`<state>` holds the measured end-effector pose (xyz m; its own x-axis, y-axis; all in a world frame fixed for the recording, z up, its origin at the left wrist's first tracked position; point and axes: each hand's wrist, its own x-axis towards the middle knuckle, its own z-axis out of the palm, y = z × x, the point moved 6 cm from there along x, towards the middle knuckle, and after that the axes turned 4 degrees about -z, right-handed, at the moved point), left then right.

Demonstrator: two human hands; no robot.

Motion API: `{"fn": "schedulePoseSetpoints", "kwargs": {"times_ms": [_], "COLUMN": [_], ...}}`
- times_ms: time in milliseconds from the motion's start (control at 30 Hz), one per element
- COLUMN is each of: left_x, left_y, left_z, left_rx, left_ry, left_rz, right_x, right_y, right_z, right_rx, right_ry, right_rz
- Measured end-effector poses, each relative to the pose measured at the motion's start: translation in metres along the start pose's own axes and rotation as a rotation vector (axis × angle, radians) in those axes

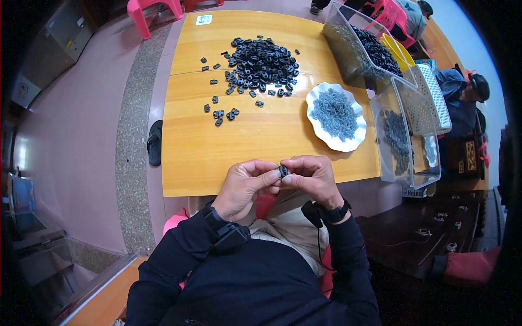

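Observation:
Above the table's near edge, my left hand [247, 183] and my right hand [311, 176] meet at the fingertips. Between them they pinch a small black oval plastic piece with holes, which looks like a cord lock [283, 170]. Both hands have their thumbs and forefingers closed on it. Beyond them lies a heap of similar black pieces [263, 62], with several loose ones scattered to its left and front. A white scalloped plate [352, 144] to the right of the heap holds a pile of tiny grey pieces that look like springs [336, 114].
The wooden table [190, 157] has a small white card [203, 20] at its far left. Clear plastic bins [389, 168] with dark parts line the right side, beside a white perforated basket [429, 98] and a yellow container [397, 51]. Other people sit at the far right.

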<state>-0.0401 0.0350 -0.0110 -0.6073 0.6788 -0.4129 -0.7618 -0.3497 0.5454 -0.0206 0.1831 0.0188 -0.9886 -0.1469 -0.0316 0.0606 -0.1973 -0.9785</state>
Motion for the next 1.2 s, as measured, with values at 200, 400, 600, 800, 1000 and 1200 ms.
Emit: {"fn": "schedulePoseSetpoints", "kwargs": {"times_ms": [200, 400, 600, 800, 1000, 1200], "left_x": [-0.002, -0.002, -0.004, -0.007, -0.004, -0.006], "left_y": [-0.001, -0.003, -0.001, -0.002, -0.001, 0.005], "left_z": [0.003, 0.004, 0.006, 0.003, 0.008, 0.011], "left_rx": [-0.043, -0.048, -0.02, 0.024, 0.017, 0.104], "left_ry": [-0.044, -0.065, -0.053, -0.022, -0.075, -0.043], "left_rz": [-0.053, -0.063, -0.078, -0.049, -0.027, -0.047], "right_x": [-0.002, -0.003, -0.004, -0.003, -0.005, -0.007], "right_y": [-0.004, -0.008, -0.009, -0.01, -0.013, -0.015], "right_z": [0.004, 0.005, 0.006, 0.011, 0.008, 0.011], "right_rx": [0.029, 0.046, 0.029, 0.072, 0.025, 0.057], "right_ry": [-0.006, -0.004, -0.02, -0.033, -0.039, -0.066], "right_rz": [0.036, 0.037, 0.03, 0.073, 0.058, 0.12]}}
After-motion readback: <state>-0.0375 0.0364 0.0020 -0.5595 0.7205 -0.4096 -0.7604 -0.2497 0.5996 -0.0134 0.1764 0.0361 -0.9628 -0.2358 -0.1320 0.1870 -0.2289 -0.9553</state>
